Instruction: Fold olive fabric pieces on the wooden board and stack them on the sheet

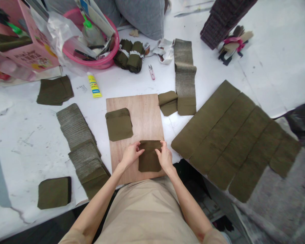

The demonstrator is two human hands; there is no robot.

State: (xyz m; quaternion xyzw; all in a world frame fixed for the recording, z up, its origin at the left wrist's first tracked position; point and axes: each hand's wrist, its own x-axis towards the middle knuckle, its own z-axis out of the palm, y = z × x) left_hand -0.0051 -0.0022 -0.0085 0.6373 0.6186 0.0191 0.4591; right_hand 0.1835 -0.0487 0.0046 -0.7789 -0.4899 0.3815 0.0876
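Note:
An olive-green fabric piece [149,161] with cut corners lies at the near right of a thin wooden board [144,112]. My left hand [131,154] pinches its upper left corner between thumb and fingers. At the upper right corner, my right hand [164,156] grips the same piece in a like way. Along the top edge, between both hands, runs a darker band that looks like a fold. Another olive pocket-shaped piece [119,125] rests flat on the board's left side, apart from my hands.
Overlapping fabric stacks [83,149] lie left of the board, with a small pile [54,192] nearby. Wide rows of olive panels [234,142] cover the right side. Behind are a yellow glue tube [94,86], thread snips [151,72], tied fabric bundles [135,57] and a pink basket [109,61].

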